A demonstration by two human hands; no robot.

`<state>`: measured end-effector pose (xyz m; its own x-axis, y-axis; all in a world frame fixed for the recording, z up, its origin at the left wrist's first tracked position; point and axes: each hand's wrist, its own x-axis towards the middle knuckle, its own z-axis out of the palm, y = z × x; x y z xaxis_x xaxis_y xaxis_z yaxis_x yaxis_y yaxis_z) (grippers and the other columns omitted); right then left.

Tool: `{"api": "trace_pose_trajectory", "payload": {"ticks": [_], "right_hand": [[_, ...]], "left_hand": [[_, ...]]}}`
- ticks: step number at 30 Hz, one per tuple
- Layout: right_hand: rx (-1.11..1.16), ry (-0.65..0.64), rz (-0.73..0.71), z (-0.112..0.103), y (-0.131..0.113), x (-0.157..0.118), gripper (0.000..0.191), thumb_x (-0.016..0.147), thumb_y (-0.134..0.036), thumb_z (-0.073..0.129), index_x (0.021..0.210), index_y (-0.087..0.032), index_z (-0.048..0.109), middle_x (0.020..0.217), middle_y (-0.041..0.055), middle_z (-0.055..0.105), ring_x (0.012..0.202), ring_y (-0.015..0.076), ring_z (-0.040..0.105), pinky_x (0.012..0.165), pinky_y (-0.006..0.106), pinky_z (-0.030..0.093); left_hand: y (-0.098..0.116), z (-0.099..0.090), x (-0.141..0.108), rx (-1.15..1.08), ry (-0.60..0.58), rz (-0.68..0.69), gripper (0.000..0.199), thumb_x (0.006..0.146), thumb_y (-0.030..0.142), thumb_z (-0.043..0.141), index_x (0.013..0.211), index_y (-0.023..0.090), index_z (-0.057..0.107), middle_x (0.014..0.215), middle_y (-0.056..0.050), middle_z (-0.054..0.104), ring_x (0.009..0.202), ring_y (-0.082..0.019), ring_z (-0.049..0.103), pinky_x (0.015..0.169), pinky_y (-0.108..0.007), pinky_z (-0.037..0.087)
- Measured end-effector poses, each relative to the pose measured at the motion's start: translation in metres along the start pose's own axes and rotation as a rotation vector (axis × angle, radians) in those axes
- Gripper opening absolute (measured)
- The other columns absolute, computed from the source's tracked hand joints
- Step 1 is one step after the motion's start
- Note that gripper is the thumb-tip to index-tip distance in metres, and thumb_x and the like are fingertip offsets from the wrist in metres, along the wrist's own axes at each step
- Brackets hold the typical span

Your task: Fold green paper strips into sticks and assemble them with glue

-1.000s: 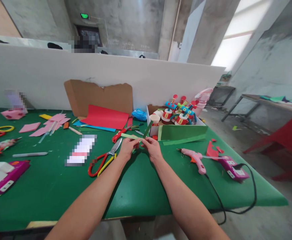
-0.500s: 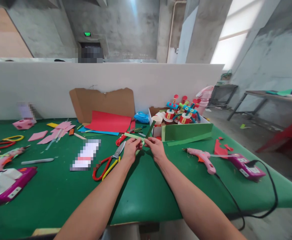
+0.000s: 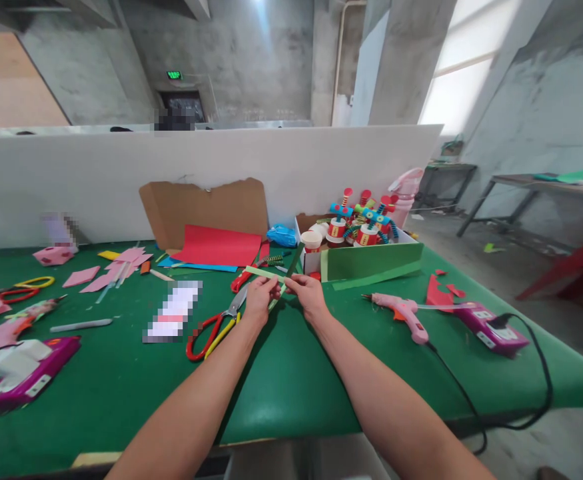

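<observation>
Above the middle of the green table, my left hand [image 3: 259, 301] pinches green paper strips [image 3: 263, 273] between thumb and fingers. My right hand [image 3: 310, 297] grips the strips from the other side, close to the left fingertips. One light green length points out to the left, a darker length [image 3: 295, 260] slants up between the hands, and a pale end hangs below. How the strips join is hidden by my fingers. Scissors with red and yellow handles [image 3: 215, 328] lie just left of my left hand, blades toward it.
Right of my arms lie a pink glue gun [image 3: 402, 311] and a purple power strip [image 3: 491, 328]. Behind stands a box [image 3: 371, 263] of paper-cup figures. Red paper [image 3: 218, 247], pink paper pieces [image 3: 121, 268], a second glue gun [image 3: 18, 325] and another power strip [image 3: 36, 377] are farther left.
The hands keep their pinch on the green strips, with only a slight shift of the fingers. The view has shifted a little.
</observation>
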<state>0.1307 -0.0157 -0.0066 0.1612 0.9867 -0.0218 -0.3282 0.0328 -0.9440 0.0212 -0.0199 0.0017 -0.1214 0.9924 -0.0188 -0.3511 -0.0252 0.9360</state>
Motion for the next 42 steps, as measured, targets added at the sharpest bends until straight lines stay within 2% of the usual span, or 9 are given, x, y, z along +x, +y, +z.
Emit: {"api": "trace_pose_trajectory", "payload": {"ticks": [13, 21, 27, 30, 34, 37, 42], "right_hand": [[-0.013, -0.023, -0.023, -0.0042, -0.0055, -0.0037, 0.038, 0.040, -0.039, 0.085, 0.061, -0.015, 0.065, 0.054, -0.0040, 0.060, 0.046, 0.0082, 0.053, 0.051, 0.022, 0.044], [0.001, -0.110, 0.043, -0.0043, -0.0015, -0.0025, 0.030, 0.050, -0.039, 0.080, 0.062, -0.016, 0.066, 0.054, -0.0035, 0.061, 0.049, 0.0084, 0.053, 0.056, 0.023, 0.047], [0.021, -0.089, 0.017, -0.0030, -0.0026, -0.0041, 0.027, 0.052, -0.035, 0.078, 0.063, -0.018, 0.061, 0.054, -0.0041, 0.061, 0.049, 0.0100, 0.054, 0.057, 0.025, 0.048], [0.014, -0.082, 0.000, -0.0037, -0.0037, -0.0045, 0.028, 0.051, -0.036, 0.078, 0.062, -0.018, 0.059, 0.052, -0.0046, 0.060, 0.049, 0.0101, 0.053, 0.054, 0.024, 0.047], [-0.035, -0.087, -0.017, -0.0036, -0.0032, -0.0042, 0.029, 0.051, -0.038, 0.077, 0.060, -0.019, 0.056, 0.049, -0.0049, 0.058, 0.047, 0.0104, 0.053, 0.052, 0.024, 0.045], [-0.064, -0.092, -0.018, -0.0016, -0.0011, -0.0045, 0.028, 0.052, -0.038, 0.076, 0.058, -0.019, 0.056, 0.047, -0.0050, 0.057, 0.046, 0.0105, 0.052, 0.051, 0.024, 0.045], [-0.084, -0.100, -0.030, 0.0008, 0.0013, -0.0057, 0.027, 0.053, -0.038, 0.076, 0.058, -0.020, 0.055, 0.046, -0.0051, 0.056, 0.044, 0.0113, 0.053, 0.049, 0.024, 0.043]], "left_hand": [[-0.0007, 0.0039, -0.0044, 0.022, -0.010, 0.009, 0.039, 0.051, 0.045, 0.077, 0.062, 0.015, 0.055, 0.048, 0.003, 0.053, 0.042, -0.007, 0.046, 0.045, -0.022, 0.038], [-0.0004, -0.0009, 0.0009, 0.028, -0.010, -0.004, 0.035, 0.055, 0.041, 0.076, 0.061, 0.016, 0.053, 0.047, 0.004, 0.052, 0.042, -0.007, 0.045, 0.045, -0.021, 0.037], [-0.0011, -0.0010, -0.0005, 0.012, -0.088, -0.047, 0.037, 0.059, 0.046, 0.075, 0.063, 0.015, 0.055, 0.051, 0.002, 0.054, 0.044, -0.007, 0.046, 0.046, -0.021, 0.037], [-0.0037, 0.0004, -0.0009, 0.014, -0.124, -0.011, 0.038, 0.055, 0.045, 0.078, 0.065, 0.014, 0.058, 0.056, 0.001, 0.057, 0.047, -0.007, 0.049, 0.048, -0.020, 0.038], [-0.0078, -0.0001, 0.0016, 0.058, -0.098, 0.028, 0.040, 0.049, 0.040, 0.082, 0.070, 0.013, 0.062, 0.063, -0.002, 0.064, 0.052, -0.009, 0.053, 0.053, -0.022, 0.042], [-0.0091, -0.0016, 0.0040, 0.078, -0.081, 0.019, 0.039, 0.046, 0.039, 0.082, 0.067, 0.012, 0.063, 0.059, -0.001, 0.062, 0.051, -0.009, 0.052, 0.053, -0.023, 0.043], [-0.0055, -0.0032, 0.0042, 0.087, -0.043, 0.007, 0.032, 0.043, 0.033, 0.080, 0.059, 0.013, 0.060, 0.052, 0.001, 0.057, 0.047, -0.009, 0.047, 0.048, -0.022, 0.038]]}}
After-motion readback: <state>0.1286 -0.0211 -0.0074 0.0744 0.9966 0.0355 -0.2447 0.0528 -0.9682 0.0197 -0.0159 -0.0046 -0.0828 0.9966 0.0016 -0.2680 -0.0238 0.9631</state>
